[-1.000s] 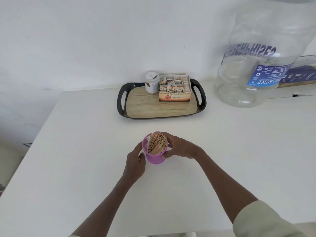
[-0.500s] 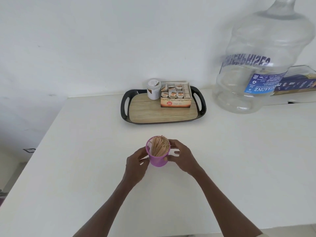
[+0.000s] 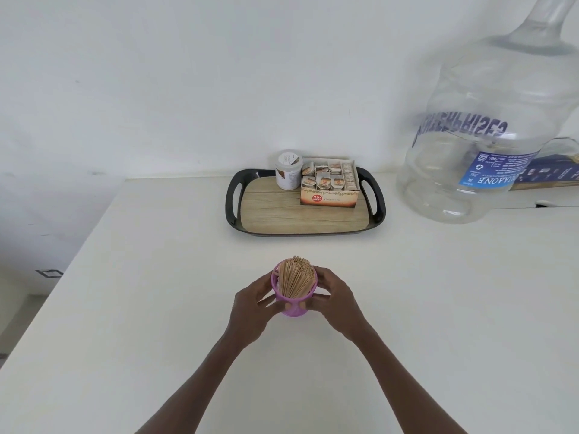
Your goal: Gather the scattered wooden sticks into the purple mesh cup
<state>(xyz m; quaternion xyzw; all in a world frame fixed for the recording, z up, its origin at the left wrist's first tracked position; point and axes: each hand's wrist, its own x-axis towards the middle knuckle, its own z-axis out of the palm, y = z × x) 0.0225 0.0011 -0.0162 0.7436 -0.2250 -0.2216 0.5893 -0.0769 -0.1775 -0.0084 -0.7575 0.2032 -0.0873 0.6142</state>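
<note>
From the head camera, the purple mesh cup (image 3: pixel 293 300) stands on the white table (image 3: pixel 125 308), near the front and in the middle. Both hands wrap around it. The left hand (image 3: pixel 250 311) cups the left side, with its fingers curled around the wall and the thumb tip pressed on the front. The right hand (image 3: pixel 336 303) cups the right side in the same way, and its thumb tip sits just beside the other thumb. The wooden sticks (image 3: pixel 296 278) stand packed in the cup and lean a little toward the back. Their tops poke up above the rim. No loose sticks show on the table, so the job looks almost done. But things could still go wrong. The cup is full and the sticks are tall, so it may be top-heavy. If the hands let go too fast or bump it, the cup could tip and the sticks would spill out again. If the hands squeeze too hard, the thin mesh wall might bend and push some sticks up and out. Behind the cup sits a black tray (image 3: pixel 233 200) with a tea box (image 3: pixel 329 198) and a small white jar (image 3: pixel 288 173). A big clear water bottle (image 3: pixel 488 133) stands to the right. These are well apart from the cup, so they should not get in the way.
</note>
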